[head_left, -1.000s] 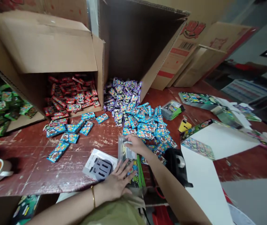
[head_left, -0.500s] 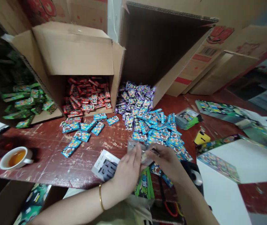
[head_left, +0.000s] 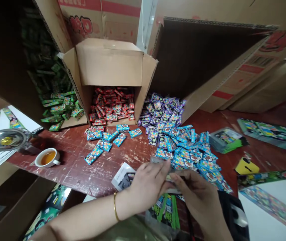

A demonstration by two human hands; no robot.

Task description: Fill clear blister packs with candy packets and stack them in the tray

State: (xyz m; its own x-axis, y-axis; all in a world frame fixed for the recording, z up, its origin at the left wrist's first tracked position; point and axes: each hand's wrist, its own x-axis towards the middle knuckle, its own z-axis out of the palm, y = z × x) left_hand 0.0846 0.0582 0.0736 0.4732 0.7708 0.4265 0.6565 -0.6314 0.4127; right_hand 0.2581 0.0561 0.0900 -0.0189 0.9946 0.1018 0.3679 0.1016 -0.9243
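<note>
Clear plastic packaging is resting between the two hands on the near side of the red counter, partly hidden by them. The left hand is lying over it, fingers extended and held together, while the right hand's curled fingers are gripping its right part. Green printed packs are lying just nearer, blue-wrapped packets are lying heaped farther right, and a white teacup is standing to the left.

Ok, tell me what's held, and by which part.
The right hand pinches clear plastic packaging, exact spot hidden; whether the left hand grips cannot be told.
</note>
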